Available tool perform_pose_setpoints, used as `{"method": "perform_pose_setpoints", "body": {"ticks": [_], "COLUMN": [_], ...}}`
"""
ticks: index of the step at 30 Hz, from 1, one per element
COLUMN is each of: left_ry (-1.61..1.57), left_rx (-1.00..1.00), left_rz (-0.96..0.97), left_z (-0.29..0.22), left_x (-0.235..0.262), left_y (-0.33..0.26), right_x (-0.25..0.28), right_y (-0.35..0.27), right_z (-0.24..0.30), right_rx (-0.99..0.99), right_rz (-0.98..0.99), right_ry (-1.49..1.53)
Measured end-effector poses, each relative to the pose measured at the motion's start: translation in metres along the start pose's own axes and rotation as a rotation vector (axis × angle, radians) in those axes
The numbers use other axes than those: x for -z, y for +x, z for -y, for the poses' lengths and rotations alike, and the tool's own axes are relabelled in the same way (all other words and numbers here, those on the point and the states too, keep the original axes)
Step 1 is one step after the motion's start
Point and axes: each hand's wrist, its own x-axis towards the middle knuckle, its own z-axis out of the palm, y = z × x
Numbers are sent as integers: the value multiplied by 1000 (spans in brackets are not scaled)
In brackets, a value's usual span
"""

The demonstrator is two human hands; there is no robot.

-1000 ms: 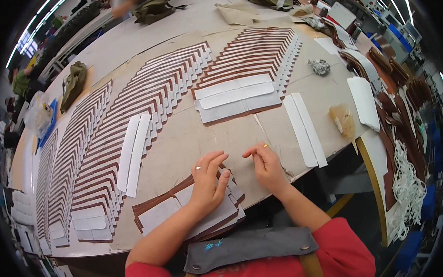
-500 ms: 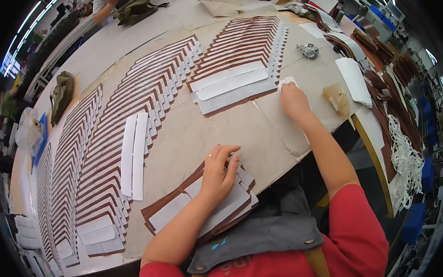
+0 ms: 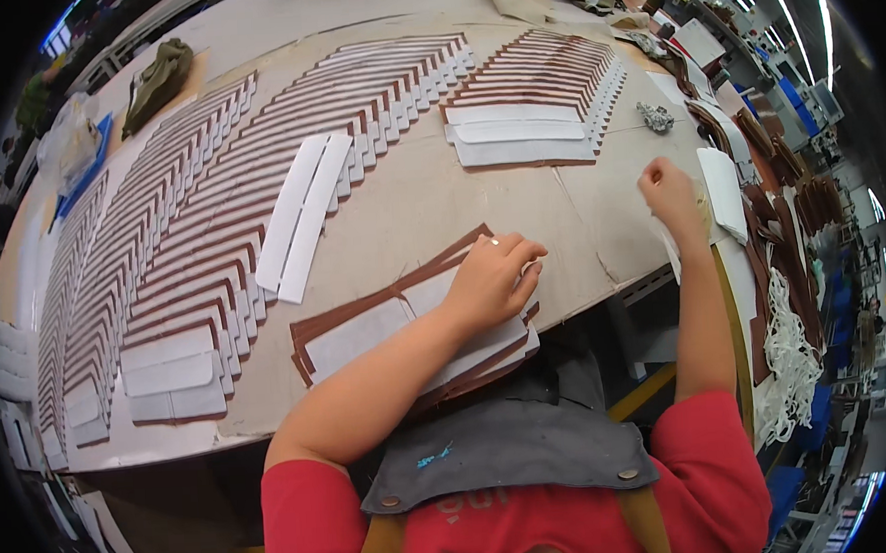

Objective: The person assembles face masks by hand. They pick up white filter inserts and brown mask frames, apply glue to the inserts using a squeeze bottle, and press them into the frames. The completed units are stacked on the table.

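Our loosely spread left hand covers brown-edged white flat panels. Near crumpled silver foil, our right hand curls, contents unclear.

The left forearm slants forward and rightward to the left hand, which is turned palm down with loosely bent fingers pointing to the right. The right forearm reaches almost straight ahead, its right hand farther forward than the left, fingers curled in toward the palm, well apart from the other hand.
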Motion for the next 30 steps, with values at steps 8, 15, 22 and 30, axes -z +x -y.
{"method": "perform_pose_setpoints", "body": {"ticks": [8,15,22,30], "left_ry": [-110,-835,-841,-544], "left_rx": [198,854,788,909], "left_rz": [119,-419,-954,-954], "left_z": [-57,-71,-81,-85], "left_x": [24,66,93,111], "left_y": [-5,-74,-108,-113], "right_x": [46,-18,-39,-47], "right_y": [-59,-104,-124,-120], "right_z": [111,176,184,147], "right_rx": [204,-61,-241,-63], "right_rz": [-2,497,628,529], "right_ry": [1454,1932,1870,1499]}}
